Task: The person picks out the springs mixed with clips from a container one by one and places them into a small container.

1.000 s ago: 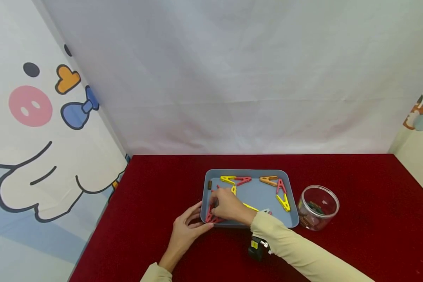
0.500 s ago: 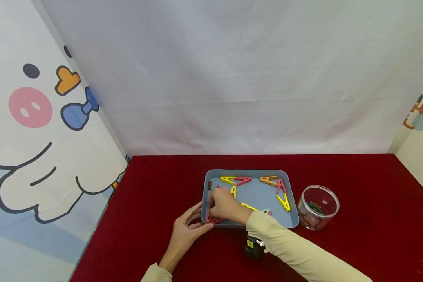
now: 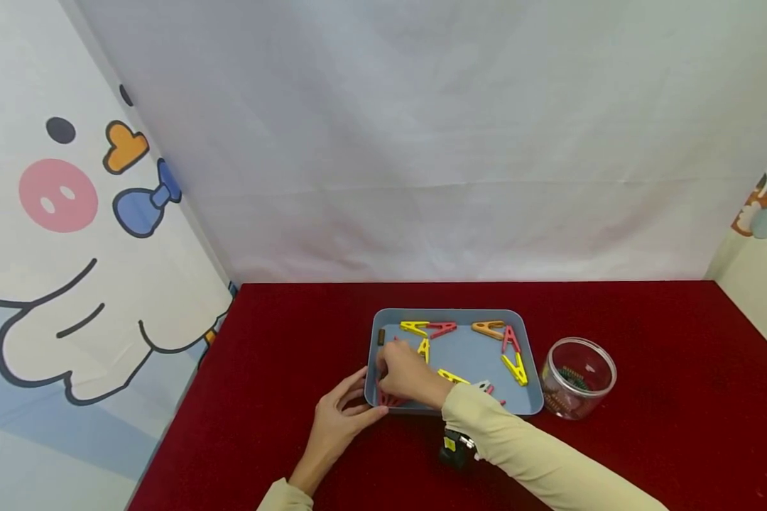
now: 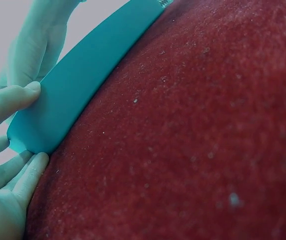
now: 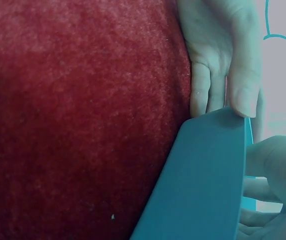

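Note:
A shallow blue-grey tray (image 3: 469,355) holds several plastic clips. My left hand (image 3: 337,422) grips its near left corner, thumb (image 4: 25,95) on the rim and fingers against the side. Inside the tray, at the left end, my right hand (image 3: 409,375) reaches down with bent fingers over red clips (image 3: 391,399). Its fingertips are hidden, and I cannot tell what they hold. In the right wrist view the tray wall (image 5: 198,170) covers part of that hand. Close to it lie a yellow clip (image 3: 424,349) and a small brown ribbed piece (image 3: 381,337).
A clear round jar (image 3: 556,399) with green and brown coil-like pieces stands right of the tray. Yellow, red and orange clips (image 3: 487,328) lie along the tray's far side and right end. Red cloth (image 3: 677,397) covers the table, with a pale curtain (image 3: 460,142) behind.
The right hand stays at the tray's left end; its wrist and sleeve shift slightly left, showing more of the near yellow and white clips. The left hand keeps its grip.

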`<action>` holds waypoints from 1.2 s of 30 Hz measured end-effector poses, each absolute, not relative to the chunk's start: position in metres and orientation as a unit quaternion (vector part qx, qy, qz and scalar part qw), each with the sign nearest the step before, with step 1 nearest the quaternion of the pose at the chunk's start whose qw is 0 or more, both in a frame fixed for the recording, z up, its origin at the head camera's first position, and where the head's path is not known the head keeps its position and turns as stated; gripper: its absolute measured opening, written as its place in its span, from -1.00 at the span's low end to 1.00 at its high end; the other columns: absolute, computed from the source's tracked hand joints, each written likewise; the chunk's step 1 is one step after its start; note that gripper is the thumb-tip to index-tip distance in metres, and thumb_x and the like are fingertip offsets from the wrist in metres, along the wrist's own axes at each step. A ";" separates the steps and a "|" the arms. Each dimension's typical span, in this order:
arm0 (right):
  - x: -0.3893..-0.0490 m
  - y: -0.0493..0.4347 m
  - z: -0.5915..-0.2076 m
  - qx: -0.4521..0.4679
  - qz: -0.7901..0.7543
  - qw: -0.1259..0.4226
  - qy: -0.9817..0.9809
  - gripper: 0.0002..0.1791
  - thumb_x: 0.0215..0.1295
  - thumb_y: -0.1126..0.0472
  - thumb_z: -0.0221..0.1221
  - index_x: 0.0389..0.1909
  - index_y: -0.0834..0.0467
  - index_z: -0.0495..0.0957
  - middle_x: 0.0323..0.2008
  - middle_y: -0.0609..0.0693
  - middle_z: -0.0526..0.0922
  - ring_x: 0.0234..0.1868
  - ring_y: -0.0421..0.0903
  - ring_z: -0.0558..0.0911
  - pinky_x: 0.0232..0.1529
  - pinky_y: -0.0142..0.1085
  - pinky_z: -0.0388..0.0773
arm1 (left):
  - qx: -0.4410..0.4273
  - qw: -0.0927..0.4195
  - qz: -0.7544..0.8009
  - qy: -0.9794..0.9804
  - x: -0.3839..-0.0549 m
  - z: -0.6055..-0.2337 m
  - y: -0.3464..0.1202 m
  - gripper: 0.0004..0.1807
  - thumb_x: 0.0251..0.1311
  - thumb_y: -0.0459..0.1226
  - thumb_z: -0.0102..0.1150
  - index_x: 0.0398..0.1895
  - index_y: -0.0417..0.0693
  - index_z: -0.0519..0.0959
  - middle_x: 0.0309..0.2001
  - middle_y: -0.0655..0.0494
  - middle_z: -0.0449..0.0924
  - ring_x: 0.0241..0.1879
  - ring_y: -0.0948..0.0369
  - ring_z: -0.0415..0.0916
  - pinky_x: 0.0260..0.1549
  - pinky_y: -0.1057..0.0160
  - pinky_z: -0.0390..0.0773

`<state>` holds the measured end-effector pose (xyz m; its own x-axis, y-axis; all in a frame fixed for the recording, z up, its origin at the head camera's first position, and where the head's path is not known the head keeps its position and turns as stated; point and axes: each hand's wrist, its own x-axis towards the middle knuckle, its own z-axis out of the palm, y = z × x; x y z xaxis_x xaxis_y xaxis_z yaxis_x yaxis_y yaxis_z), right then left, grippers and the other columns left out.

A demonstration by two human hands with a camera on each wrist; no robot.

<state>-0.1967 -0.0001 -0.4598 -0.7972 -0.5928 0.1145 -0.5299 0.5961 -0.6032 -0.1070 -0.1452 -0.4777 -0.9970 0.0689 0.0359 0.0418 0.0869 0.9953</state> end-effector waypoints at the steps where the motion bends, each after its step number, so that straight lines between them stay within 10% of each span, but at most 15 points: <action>1: -0.197 0.001 -0.460 -0.320 -0.324 0.038 0.889 -0.85 -0.30 0.43 0.19 -0.77 0.14 0.46 -0.80 -0.15 0.39 -0.77 -0.32 0.26 -0.80 -0.50 0.19 | 0.038 0.011 0.675 0.737 -0.107 -0.477 -0.145 -0.28 -0.15 -0.30 0.35 0.19 -0.05 0.31 0.10 -0.09 0.34 0.02 -0.01 0.35 -0.20 0.23 0.49; 36: -0.187 0.059 -0.437 -0.278 -0.447 0.037 0.849 -0.87 -0.13 0.39 0.26 -0.45 0.24 0.61 -0.36 0.05 0.53 -0.46 -0.16 0.54 -0.54 -0.39 0.46 | 0.012 0.002 0.655 0.755 -0.107 -0.475 -0.143 -0.29 -0.17 -0.26 0.37 0.16 -0.04 0.35 0.03 -0.13 0.40 -0.02 0.01 0.37 -0.23 0.28 0.50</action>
<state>-0.1874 0.0590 -0.4369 -0.8426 -0.5056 0.1852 -0.4391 0.4459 -0.7800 -0.1066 -0.1426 -0.4751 -0.9997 0.0210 0.0125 0.0154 0.1409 0.9899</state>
